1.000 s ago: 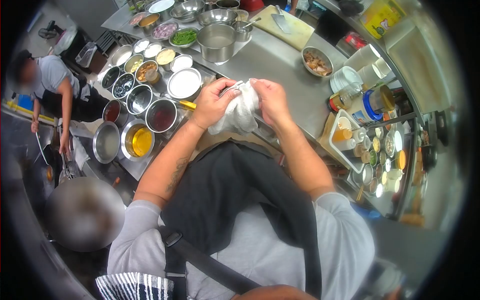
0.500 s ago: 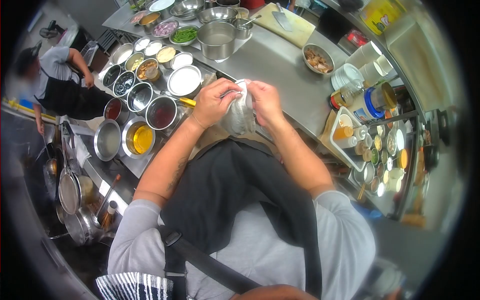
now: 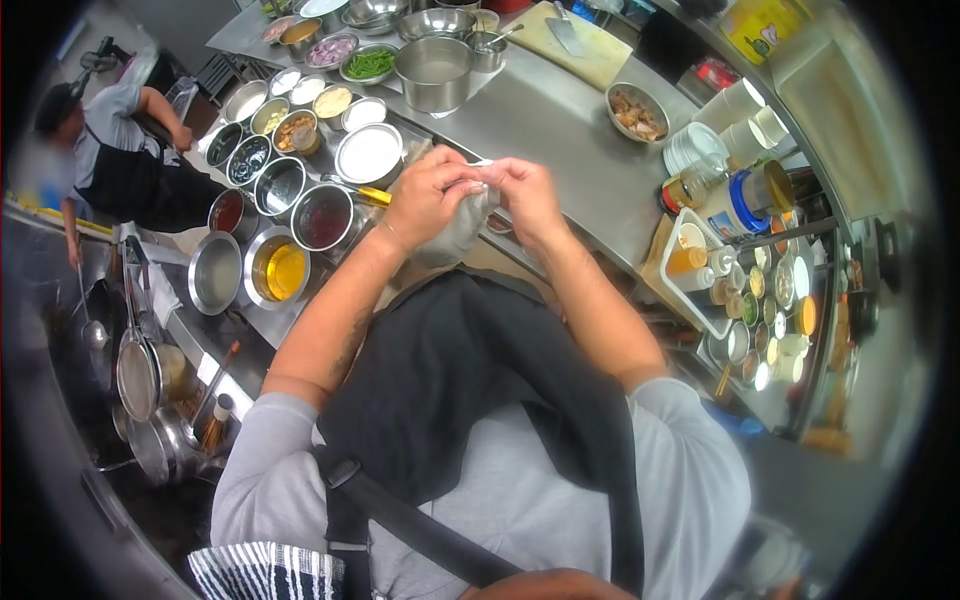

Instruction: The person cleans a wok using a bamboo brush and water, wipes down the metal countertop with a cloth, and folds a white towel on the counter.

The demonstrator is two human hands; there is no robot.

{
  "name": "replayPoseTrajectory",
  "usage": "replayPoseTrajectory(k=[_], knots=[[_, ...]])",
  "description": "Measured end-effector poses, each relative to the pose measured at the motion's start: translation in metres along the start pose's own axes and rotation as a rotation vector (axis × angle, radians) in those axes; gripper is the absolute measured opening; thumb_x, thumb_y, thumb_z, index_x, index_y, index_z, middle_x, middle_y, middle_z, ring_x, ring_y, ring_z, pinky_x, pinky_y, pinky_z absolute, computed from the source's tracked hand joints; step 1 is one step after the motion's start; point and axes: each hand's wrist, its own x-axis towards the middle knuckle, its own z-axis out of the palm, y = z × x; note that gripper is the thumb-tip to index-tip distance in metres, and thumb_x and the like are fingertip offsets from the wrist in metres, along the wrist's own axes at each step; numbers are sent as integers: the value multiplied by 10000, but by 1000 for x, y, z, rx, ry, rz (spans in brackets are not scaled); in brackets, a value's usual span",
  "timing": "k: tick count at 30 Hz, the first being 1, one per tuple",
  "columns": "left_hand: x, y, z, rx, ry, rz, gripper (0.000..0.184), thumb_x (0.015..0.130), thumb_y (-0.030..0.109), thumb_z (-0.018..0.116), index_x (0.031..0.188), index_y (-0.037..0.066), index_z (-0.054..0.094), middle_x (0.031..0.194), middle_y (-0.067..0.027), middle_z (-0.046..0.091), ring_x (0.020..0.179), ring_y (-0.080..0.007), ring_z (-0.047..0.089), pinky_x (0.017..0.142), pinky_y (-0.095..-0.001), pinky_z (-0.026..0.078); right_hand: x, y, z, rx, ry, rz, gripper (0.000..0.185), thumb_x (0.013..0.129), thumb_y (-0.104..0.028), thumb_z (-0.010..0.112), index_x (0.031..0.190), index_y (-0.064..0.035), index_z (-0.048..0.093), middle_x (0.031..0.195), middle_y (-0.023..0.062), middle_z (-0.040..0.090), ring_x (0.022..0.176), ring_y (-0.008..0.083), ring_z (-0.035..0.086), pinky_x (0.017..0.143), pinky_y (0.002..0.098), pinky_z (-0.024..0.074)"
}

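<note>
Both hands meet in front of my apron at the white top edge of a limp, greyish, translucent plastic bag (image 3: 458, 240). My left hand (image 3: 428, 203) pinches that edge between thumb and fingers. From the other side, my right hand (image 3: 527, 203) grips it too, its fingertips close to the left ones. The bag hangs below, partly behind the left hand, and its contents cannot be made out. Just left of my left hand is a yellow handle (image 3: 374, 194), beside a round container with a white top (image 3: 369, 153).
Metal pots of sauces and a bowl of yellow oil (image 3: 286, 272) stand at left. On the steel counter (image 3: 555, 140) are a large pot (image 3: 434, 75), a cutting board (image 3: 600, 62) with a cleaver, and a bowl of browned food (image 3: 637, 112). Another person (image 3: 130, 150) stands far left.
The bag's white top, upright between my fingers before, is now pulled flatter and mostly covered by them. Its hanging part has shifted left. The other person's ladle has moved.
</note>
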Motion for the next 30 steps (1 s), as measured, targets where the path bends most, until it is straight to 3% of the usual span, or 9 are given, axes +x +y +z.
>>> replayPoseTrajectory(k=[3,7,10,12,15,19,22,26,30], knots=[[1,-8,-7,71,170,176,87,903,9,721,990,8,724,1008,-96,698,927,-256,686,922,-322,527,12,-2,-16,114,-2,34,136,997,-167,719,953,-39,731,816,-20,676,686,65,556,637,218,456],[-17,-16,-38,-551,-28,-214,76,1031,55,611,1069,17,665,1010,-18,707,975,-83,622,906,-258,492,11,-27,-43,-36,127,-126,146,1064,-185,618,1004,-58,658,868,-25,658,762,67,567,699,246,474],[-23,-12,-68,-550,-112,-230,61,995,14,620,1039,20,662,978,-37,691,931,-150,641,895,-295,502,13,-41,-82,12,193,-233,143,1070,-188,605,1022,-63,654,868,-26,651,765,64,563,706,243,468],[-21,-4,-87,112,-152,147,86,952,-13,624,1012,30,670,955,-78,684,943,-262,670,950,-361,500,4,-58,-92,-40,265,-341,143,1073,-191,599,1027,-66,651,859,-33,640,763,62,555,715,238,458],[-23,-8,-97,290,-105,146,98,908,-15,645,980,39,683,936,-97,667,921,-315,658,933,-388,505,-12,-78,-95,-136,309,-364,143,1075,-186,591,1021,-67,649,856,-40,634,763,59,546,720,231,450],[-22,-33,-99,43,-224,-89,90,915,73,726,957,19,668,889,-88,668,819,-211,654,794,-357,535,-28,-89,-92,-324,321,-411,138,1072,-172,591,1048,-51,653,896,-39,638,813,52,540,754,230,449],[-14,-34,-89,30,-212,-182,249,888,152,793,1019,3,643,793,-96,652,706,-237,646,688,-352,533,-39,-95,-84,-347,351,-417,138,1066,-161,602,1076,-39,665,934,-34,650,849,51,546,781,225,448],[4,-43,-78,60,-51,-93,424,833,101,834,1192,28,618,783,-94,669,704,-262,666,687,-358,543,-50,-109,-80,-391,447,-434,152,1058,-138,607,1119,-24,688,987,-15,678,891,57,569,823,223,455],[34,-57,-83,194,-176,66,314,871,139,798,1134,16,679,836,-93,681,786,-212,679,736,-334,532,-59,-122,-93,-420,431,-443,151,1055,-138,612,1121,-27,690,978,-18,678,885,58,574,816,232,463]])
